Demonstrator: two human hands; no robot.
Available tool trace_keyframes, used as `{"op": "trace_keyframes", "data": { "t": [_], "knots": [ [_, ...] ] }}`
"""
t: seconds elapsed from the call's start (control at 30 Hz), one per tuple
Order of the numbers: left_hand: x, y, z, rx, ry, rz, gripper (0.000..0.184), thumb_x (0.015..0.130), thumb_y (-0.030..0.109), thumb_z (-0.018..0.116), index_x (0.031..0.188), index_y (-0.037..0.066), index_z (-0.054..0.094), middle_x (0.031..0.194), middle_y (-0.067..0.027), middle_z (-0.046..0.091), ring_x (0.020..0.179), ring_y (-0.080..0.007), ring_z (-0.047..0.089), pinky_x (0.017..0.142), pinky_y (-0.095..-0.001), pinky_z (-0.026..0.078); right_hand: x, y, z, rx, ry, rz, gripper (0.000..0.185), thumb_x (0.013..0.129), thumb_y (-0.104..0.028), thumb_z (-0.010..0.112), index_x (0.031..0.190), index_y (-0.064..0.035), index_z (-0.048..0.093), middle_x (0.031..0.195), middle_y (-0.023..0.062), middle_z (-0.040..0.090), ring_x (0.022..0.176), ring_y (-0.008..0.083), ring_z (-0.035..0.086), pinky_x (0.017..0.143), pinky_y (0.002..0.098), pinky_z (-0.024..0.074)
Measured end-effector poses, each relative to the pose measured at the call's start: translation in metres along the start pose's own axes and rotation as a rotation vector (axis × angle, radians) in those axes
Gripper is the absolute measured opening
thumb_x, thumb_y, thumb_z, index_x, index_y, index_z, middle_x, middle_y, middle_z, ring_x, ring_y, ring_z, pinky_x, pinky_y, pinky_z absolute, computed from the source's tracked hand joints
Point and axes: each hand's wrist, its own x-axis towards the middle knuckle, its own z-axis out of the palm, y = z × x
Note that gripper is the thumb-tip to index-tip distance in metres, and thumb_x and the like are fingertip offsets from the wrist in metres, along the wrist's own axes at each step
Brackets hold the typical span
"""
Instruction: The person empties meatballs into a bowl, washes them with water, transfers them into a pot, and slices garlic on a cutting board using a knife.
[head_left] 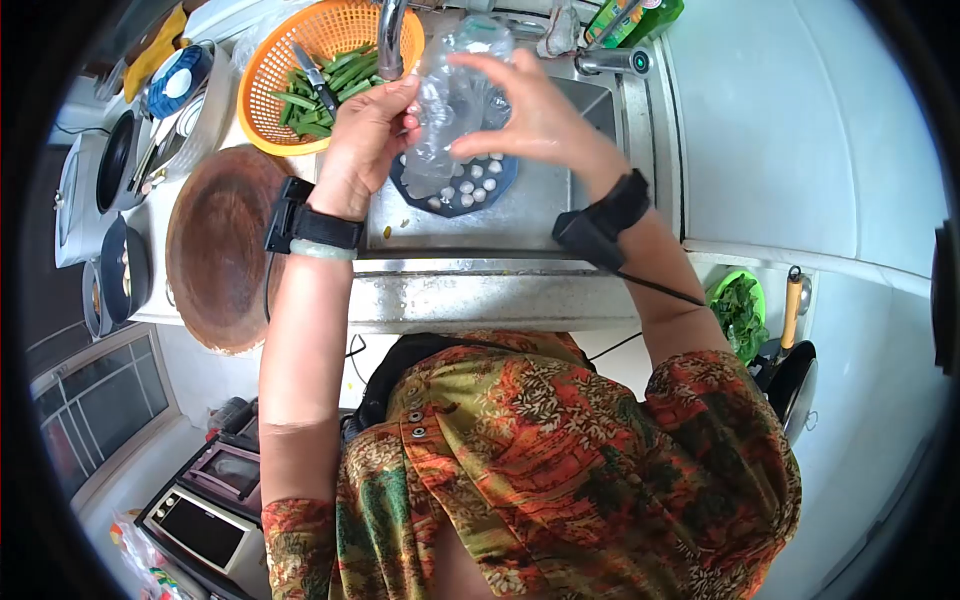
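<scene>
My left hand (372,128) pinches the edge of a piece of clear, thin plastic packaging (440,120) over the sink. Whether it is a bag or a moulded tray, I cannot tell. On its other side is my right hand (535,118), thumb and fingers wide apart; whether the fingertips touch the plastic is unclear. Below, in the sink, a dark angular dish (500,192) holds several small white round pieces (466,188). The plastic partly covers this dish.
The metal tap (391,40) reaches over the sink (540,220). An orange colander (262,75) holds okra (350,72) and a knife (312,75). A round wooden board (225,245) stands left. Green leaves (742,315) sit in a green basket at the right, below counter height.
</scene>
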Motion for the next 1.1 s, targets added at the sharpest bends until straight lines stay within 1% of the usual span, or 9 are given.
{"op": "trace_keyframes", "data": {
  "t": [0.27, 0.33, 0.47, 0.53, 0.6, 0.7, 0.87, 1.03, 1.1],
  "knots": [
    [-0.008, -0.013, -0.008, 0.034, 0.049, 0.032, 0.02, 0.084, 0.022, 0.071, 0.101, 0.011, 0.066, 0.083, 0.0047, 0.061, 0.063, -0.0036, 0.052, 0.057, -0.0186, 0.046, 0.002, 0.061, 0.046, -0.076, 0.285, 0.049, 0.026, 0.078, -0.013, 0.07, 0.1, 0.0001, 0.065, 0.08, 0.0112, 0.065, 0.064, 0.0203, 0.06, 0.061, 0.0301, 0.0479],
    [-0.008, -0.022, -0.025, 0.01, 0.089, 0.003, 0.02, 0.085, 0.02, 0.07, 0.103, 0.012, 0.066, 0.086, 0.0037, 0.061, 0.064, -0.0047, 0.053, 0.058, -0.019, 0.046, 0.0, 0.065, 0.045, -0.099, 0.169, 0.214, 0.019, 0.08, -0.008, 0.059, 0.097, -0.0027, 0.065, 0.077, 0.0173, 0.065, 0.069, 0.0319, 0.064, 0.065, 0.0365, 0.0505],
    [-0.02, -0.028, -0.054, -0.08, 0.19, -0.06, 0.015, 0.087, 0.013, 0.064, 0.102, 0.012, 0.066, 0.085, 0.0033, 0.061, 0.065, -0.0068, 0.054, 0.058, -0.0201, 0.046, 0.001, 0.085, 0.042, 0.215, 0.356, 0.264, 0.021, 0.083, -0.003, 0.051, 0.1, -0.0005, 0.064, 0.073, 0.0156, 0.066, 0.067, 0.0199, 0.067, 0.06, 0.0324, 0.0509],
    [-0.024, -0.023, -0.065, -0.108, 0.223, -0.077, 0.021, 0.089, 0.019, 0.064, 0.109, 0.011, 0.064, 0.087, 0.0049, 0.057, 0.069, -0.0055, 0.052, 0.062, -0.0204, 0.045, 0.003, 0.084, 0.035, -0.02, 0.353, 0.178, 0.021, 0.087, -0.003, 0.048, 0.102, 0.0016, 0.062, 0.074, 0.0109, 0.066, 0.065, 0.0141, 0.064, 0.058, 0.0306, 0.0507],
    [-0.028, -0.023, -0.074, -0.122, 0.259, -0.068, 0.02, 0.089, 0.019, 0.064, 0.107, 0.011, 0.064, 0.087, 0.0039, 0.057, 0.069, -0.0059, 0.052, 0.062, -0.0206, 0.045, 0.005, 0.079, 0.028, 0.664, 0.547, 0.288, 0.02, 0.091, -0.004, 0.044, 0.104, 0.0026, 0.058, 0.079, 0.0084, 0.065, 0.064, 0.0139, 0.062, 0.056, 0.0301, 0.0508],
    [-0.03, -0.033, -0.08, -0.215, 0.276, -0.066, 0.014, 0.088, 0.01, 0.061, 0.101, 0.012, 0.063, 0.084, 0.0019, 0.06, 0.064, -0.0074, 0.053, 0.055, -0.0204, 0.044, -0.008, 0.096, 0.022, 0.813, 0.468, 0.367, 0.017, 0.093, -0.004, 0.043, 0.104, 0.0009, 0.055, 0.086, 0.0071, 0.063, 0.067, 0.0164, 0.062, 0.059, 0.0304, 0.0518],
    [-0.025, -0.07, -0.076, -0.195, 0.297, -0.229, 0.025, 0.09, 0.017, 0.059, 0.115, 0.014, 0.056, 0.097, -0.0006, 0.06, 0.086, -0.0134, 0.058, 0.07, -0.0326, 0.046, 0.006, 0.077, 0.005, 1.25, 0.501, 0.482, 0.024, 0.091, 0.001, 0.039, 0.112, -0.0006, 0.051, 0.104, 0.0125, 0.062, 0.088, 0.0229, 0.063, 0.074, 0.0379, 0.0531],
    [-0.025, -0.084, -0.041, -0.13, 0.27, -0.388, 0.026, 0.095, 0.022, 0.049, 0.12, 0.013, 0.051, 0.111, -0.005, 0.06, 0.1, -0.0206, 0.058, 0.081, -0.0431, 0.045, 0.007, 0.074, 0.004, 1.335, 0.479, 0.579, 0.03, 0.094, -0.004, 0.042, 0.124, -0.0023, 0.047, 0.12, 0.0136, 0.057, 0.108, 0.0286, 0.057, 0.094, 0.0451, 0.0476],
    [-0.025, -0.086, -0.037, -0.315, 0.007, -0.403, 0.029, 0.1, 0.025, 0.037, 0.122, 0.01, 0.049, 0.122, -0.0084, 0.058, 0.109, -0.0226, 0.057, 0.085, -0.0443, 0.046, 0.006, 0.075, 0.004, 1.414, 0.445, 0.557, 0.031, 0.095, -0.006, 0.042, 0.126, -0.0029, 0.046, 0.122, 0.0133, 0.056, 0.109, 0.0286, 0.057, 0.094, 0.0446, 0.0473]
  ]
}}
